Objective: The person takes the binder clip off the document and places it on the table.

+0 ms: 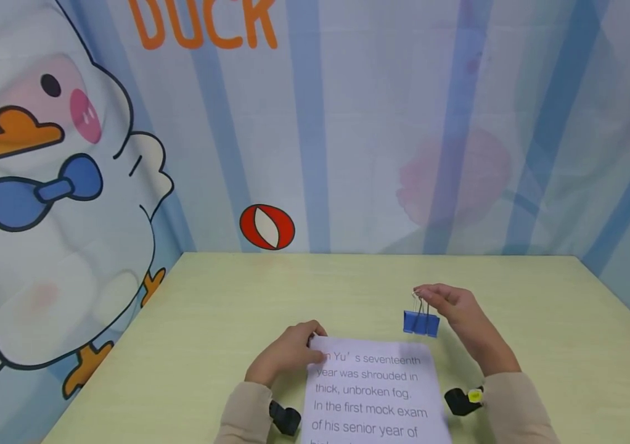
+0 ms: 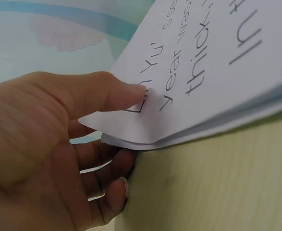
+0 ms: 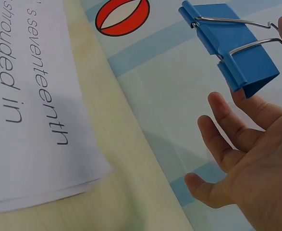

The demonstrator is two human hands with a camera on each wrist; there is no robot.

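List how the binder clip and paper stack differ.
The binder clip is blue, the paper stack white with dark print. The clip is much smaller than the stack. The clip hangs from the right hand; the left hand grips the stack's corner. Both are held.

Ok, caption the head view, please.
Left hand grips printed sheets by a corner; right hand holds a blue binder clip by its handles.
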